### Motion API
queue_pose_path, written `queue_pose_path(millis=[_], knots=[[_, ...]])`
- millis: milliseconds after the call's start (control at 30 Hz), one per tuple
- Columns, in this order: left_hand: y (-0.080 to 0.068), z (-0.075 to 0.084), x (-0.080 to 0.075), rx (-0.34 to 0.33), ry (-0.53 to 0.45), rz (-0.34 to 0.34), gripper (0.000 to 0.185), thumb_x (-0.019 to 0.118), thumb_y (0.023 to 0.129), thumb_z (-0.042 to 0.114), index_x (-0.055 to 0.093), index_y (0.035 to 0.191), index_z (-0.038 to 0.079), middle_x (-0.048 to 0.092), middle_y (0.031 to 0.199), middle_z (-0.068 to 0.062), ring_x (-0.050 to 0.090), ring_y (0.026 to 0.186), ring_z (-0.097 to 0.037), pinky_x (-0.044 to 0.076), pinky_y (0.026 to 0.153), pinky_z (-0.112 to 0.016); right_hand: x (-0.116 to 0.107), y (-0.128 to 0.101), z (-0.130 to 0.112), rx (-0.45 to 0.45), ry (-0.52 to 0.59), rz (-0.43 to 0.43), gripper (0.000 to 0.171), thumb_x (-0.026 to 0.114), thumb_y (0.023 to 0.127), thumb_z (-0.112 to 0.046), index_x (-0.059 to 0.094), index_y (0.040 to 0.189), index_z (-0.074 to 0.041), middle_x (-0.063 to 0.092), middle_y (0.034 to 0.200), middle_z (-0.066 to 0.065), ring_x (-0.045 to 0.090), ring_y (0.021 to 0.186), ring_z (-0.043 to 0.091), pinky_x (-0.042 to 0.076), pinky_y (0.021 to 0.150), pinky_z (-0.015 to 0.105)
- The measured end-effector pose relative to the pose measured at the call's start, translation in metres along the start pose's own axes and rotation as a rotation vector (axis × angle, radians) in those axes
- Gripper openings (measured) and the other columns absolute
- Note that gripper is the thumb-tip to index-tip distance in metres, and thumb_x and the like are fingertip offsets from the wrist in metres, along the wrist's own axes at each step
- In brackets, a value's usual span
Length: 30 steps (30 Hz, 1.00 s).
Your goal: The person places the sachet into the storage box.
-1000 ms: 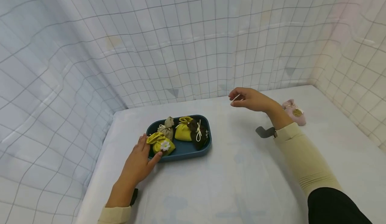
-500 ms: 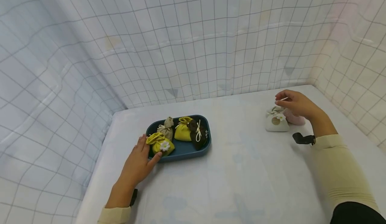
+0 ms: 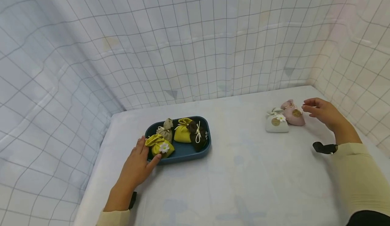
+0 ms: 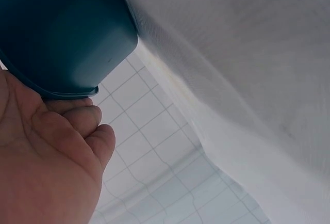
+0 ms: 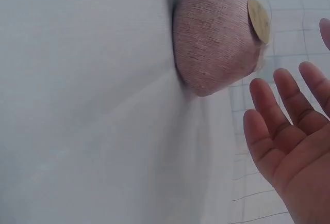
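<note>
My left hand (image 3: 135,165) holds the left end of a blue tray (image 3: 182,157), fingers along its side and thumb at the front rim. Inside lie a yellow pouch (image 3: 156,144) with a white flower, a beige pouch (image 3: 164,129), another yellow pouch (image 3: 182,134) and a dark brown pouch (image 3: 197,139). To the right, an off-white pouch (image 3: 276,124) with a flower stands against a pink pouch (image 3: 295,115). My right hand (image 3: 324,112) hovers just right of the pink one, fingers spread and holding nothing; the right wrist view shows a gap between them.
A white cloth covers the table (image 3: 243,172). Grid-patterned curtains (image 3: 195,50) hang along the back and both sides. Bare cloth lies between the tray and the two pouches on the right.
My right hand has moved right from the back middle, where a white string showed at its fingers. The off-white pouch now stands beside the pink one, released. My left hand stays put.
</note>
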<state>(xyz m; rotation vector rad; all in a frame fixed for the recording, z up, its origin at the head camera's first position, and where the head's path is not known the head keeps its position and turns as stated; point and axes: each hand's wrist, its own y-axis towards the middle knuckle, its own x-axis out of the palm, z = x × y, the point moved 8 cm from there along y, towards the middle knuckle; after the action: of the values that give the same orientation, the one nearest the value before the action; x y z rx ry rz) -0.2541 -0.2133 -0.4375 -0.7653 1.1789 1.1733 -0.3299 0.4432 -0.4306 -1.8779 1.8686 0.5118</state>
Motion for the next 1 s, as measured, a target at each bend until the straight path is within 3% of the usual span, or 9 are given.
queue_pose_path(millis=[167, 300, 433, 533, 700, 767, 900, 1000], knots=[[0.001, -0.001, 0.002, -0.003, 0.006, -0.001, 0.089, 0.045, 0.101, 0.057, 0.024, 0.151, -0.014, 0.013, 0.161, -0.028, 0.014, 0.147, -0.044, 0.022, 0.114, -0.060, 0.008, 0.005, 0.027, 0.062, 0.161, -0.018, 0.065, 0.058, 0.101, -0.037, 0.034, 0.142, 0.006, 0.050, 0.113, -0.015, 0.052, 0.097, -0.007, 0.048, 0.082, 0.015], [0.002, -0.001, 0.002, -0.002, 0.007, -0.001, 0.089, 0.044, 0.101, 0.058, 0.024, 0.151, -0.014, 0.013, 0.161, -0.028, 0.014, 0.147, -0.044, 0.022, 0.114, -0.060, 0.013, 0.008, 0.040, 0.107, 0.167, -0.015, 0.076, 0.058, 0.100, -0.042, 0.027, 0.149, 0.007, 0.047, 0.116, -0.015, 0.050, 0.097, -0.008, 0.047, 0.081, 0.014], [0.002, 0.000, -0.001, 0.000, 0.007, 0.005, 0.089, 0.045, 0.101, 0.057, 0.024, 0.151, -0.014, 0.013, 0.160, -0.029, 0.014, 0.147, -0.045, 0.023, 0.113, -0.061, 0.017, 0.011, 0.041, 0.112, 0.146, -0.028, 0.074, 0.056, 0.101, -0.045, 0.030, 0.147, 0.007, 0.046, 0.119, -0.011, 0.047, 0.100, -0.005, 0.045, 0.082, 0.014], [0.002, 0.000, -0.002, 0.002, 0.006, 0.009, 0.088, 0.046, 0.101, 0.056, 0.025, 0.150, -0.014, 0.014, 0.160, -0.029, 0.015, 0.146, -0.045, 0.023, 0.113, -0.061, 0.021, 0.011, 0.041, 0.126, 0.098, -0.056, 0.074, 0.051, 0.101, -0.050, 0.032, 0.145, 0.006, 0.044, 0.129, 0.001, 0.045, 0.110, 0.007, 0.042, 0.091, 0.024], [0.002, 0.001, -0.003, 0.004, 0.006, 0.006, 0.089, 0.046, 0.101, 0.056, 0.024, 0.150, -0.014, 0.013, 0.160, -0.029, 0.015, 0.147, -0.045, 0.023, 0.113, -0.061, 0.028, 0.010, 0.038, 0.141, 0.037, -0.093, 0.080, 0.047, 0.102, -0.052, 0.026, 0.148, 0.009, 0.031, 0.145, 0.023, 0.033, 0.127, 0.035, 0.032, 0.104, 0.050], [0.002, 0.000, -0.002, 0.003, 0.005, 0.005, 0.088, 0.047, 0.101, 0.055, 0.023, 0.151, -0.014, 0.013, 0.160, -0.029, 0.014, 0.147, -0.045, 0.023, 0.113, -0.060, 0.029, 0.009, 0.036, 0.134, 0.030, -0.088, 0.077, 0.048, 0.102, -0.050, 0.027, 0.148, 0.009, 0.034, 0.142, 0.022, 0.033, 0.125, 0.034, 0.033, 0.102, 0.048], [0.001, 0.000, -0.002, 0.008, 0.004, 0.009, 0.087, 0.048, 0.101, 0.054, 0.024, 0.151, -0.014, 0.014, 0.160, -0.029, 0.015, 0.147, -0.045, 0.023, 0.113, -0.060, 0.030, 0.009, 0.034, 0.123, 0.032, -0.046, 0.068, 0.053, 0.102, -0.046, 0.035, 0.141, 0.007, 0.045, 0.123, 0.007, 0.038, 0.112, 0.022, 0.036, 0.089, 0.033], [0.001, 0.001, -0.002, 0.011, 0.003, 0.014, 0.087, 0.048, 0.101, 0.054, 0.024, 0.151, -0.014, 0.015, 0.160, -0.029, 0.015, 0.147, -0.045, 0.023, 0.113, -0.060, 0.029, 0.009, 0.033, 0.118, 0.049, -0.016, 0.064, 0.056, 0.101, -0.042, 0.037, 0.138, 0.007, 0.045, 0.119, 0.005, 0.038, 0.110, 0.020, 0.035, 0.087, 0.031]])
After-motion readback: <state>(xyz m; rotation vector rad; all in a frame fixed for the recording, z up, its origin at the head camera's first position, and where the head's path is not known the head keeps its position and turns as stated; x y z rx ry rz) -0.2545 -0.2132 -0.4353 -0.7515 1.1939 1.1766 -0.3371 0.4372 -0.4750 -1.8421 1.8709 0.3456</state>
